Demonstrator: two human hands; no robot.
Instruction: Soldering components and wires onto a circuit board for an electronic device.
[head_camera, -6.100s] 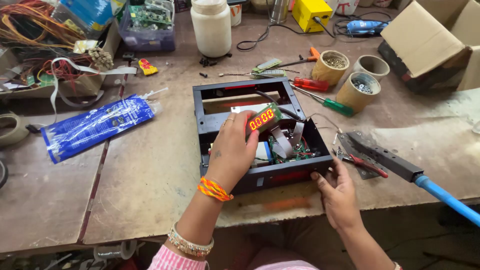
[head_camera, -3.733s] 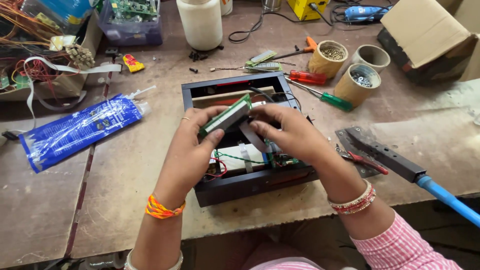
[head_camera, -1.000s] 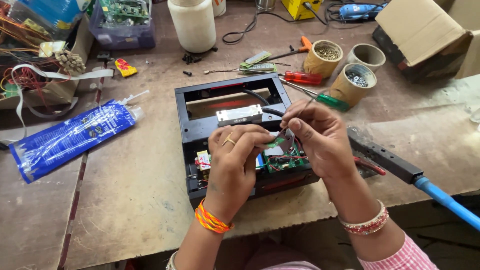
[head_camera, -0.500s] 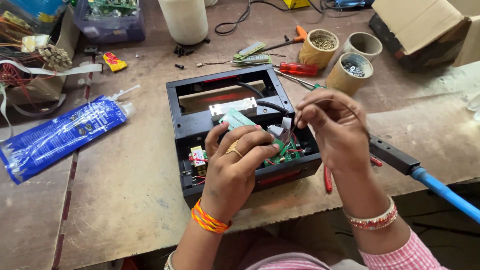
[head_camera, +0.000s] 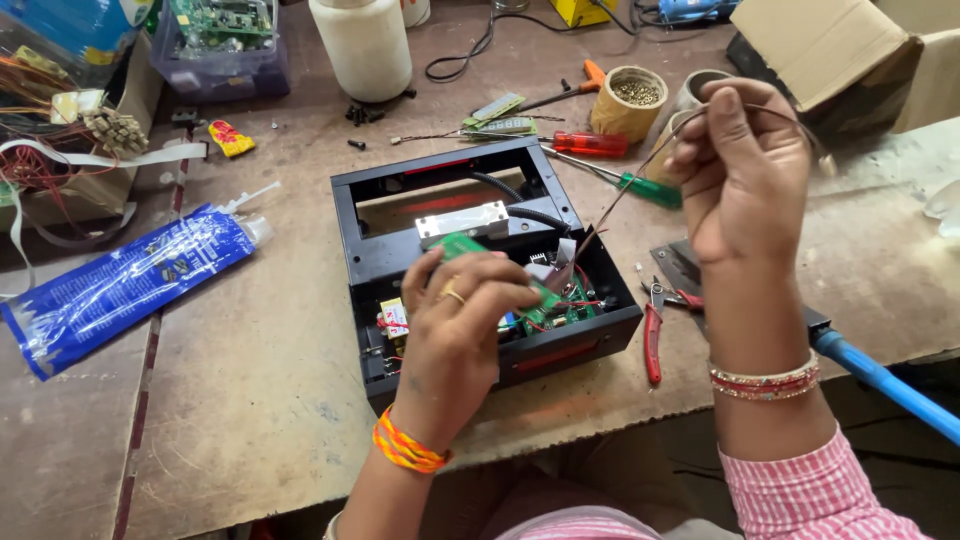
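Observation:
An open black box housing lies on the workbench with a silver metal bar across its middle and a green circuit board in its near right corner. My left hand reaches into the near side of the box, fingers curled around a small green board. My right hand is raised above and to the right of the box. It pinches a thin wire that runs down to the electronics inside the box.
Red-handled cutters and a blue-handled tool lie right of the box. Behind are screwdrivers, tape-roll cups of screws, a white jar and a cardboard box. A blue plastic bag lies left.
My right hand has lifted up and to the right, away from the box, drawing the thin wire out with it. My left hand stays in the box on the small board.

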